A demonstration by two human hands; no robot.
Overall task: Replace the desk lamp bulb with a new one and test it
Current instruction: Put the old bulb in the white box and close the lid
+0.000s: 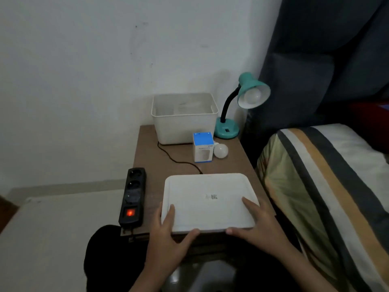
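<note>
We grip the white tray (207, 186) at its near corners, left hand (168, 232) and right hand (257, 224) clamped on it, apart; lamp (248, 95) unlit on worktop (168, 163).

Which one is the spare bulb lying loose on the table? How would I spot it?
Start at the brown bedside table and find the teal desk lamp in its far right corner. In front of the lamp's base stands a small blue-and-white box; the loose bulb lies against its right side, round, white and unlit, unlike the one in the shade.
</note>
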